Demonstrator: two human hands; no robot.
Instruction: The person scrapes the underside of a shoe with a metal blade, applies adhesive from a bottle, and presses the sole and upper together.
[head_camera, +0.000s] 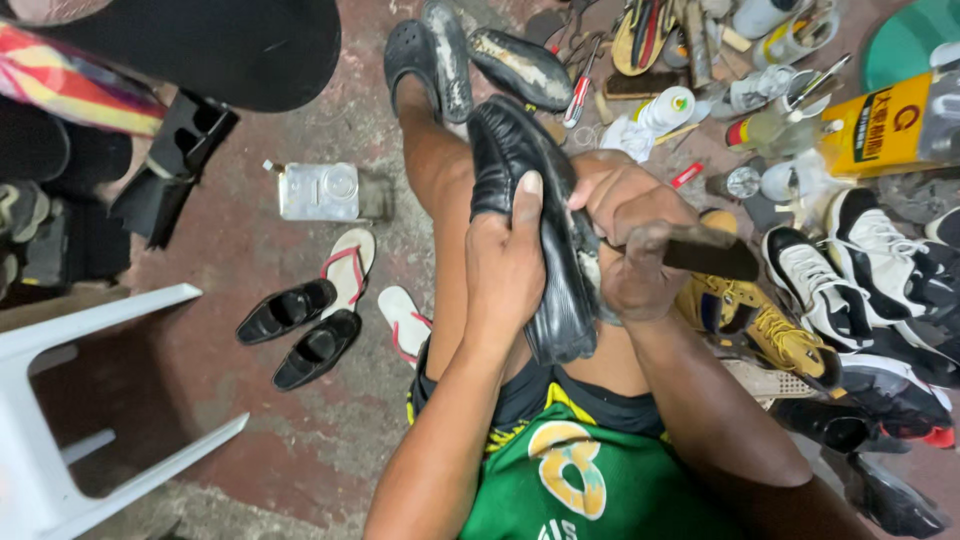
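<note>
Head view: two hands, one black shoe, one tool.

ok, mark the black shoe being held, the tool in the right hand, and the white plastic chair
black shoe (520, 150), head view, on its upper
tool (715, 255), head view, on its dark handle
white plastic chair (90, 320), head view, on its seat edge

Shoe on knee, sneakers right, sandals left.
</note>
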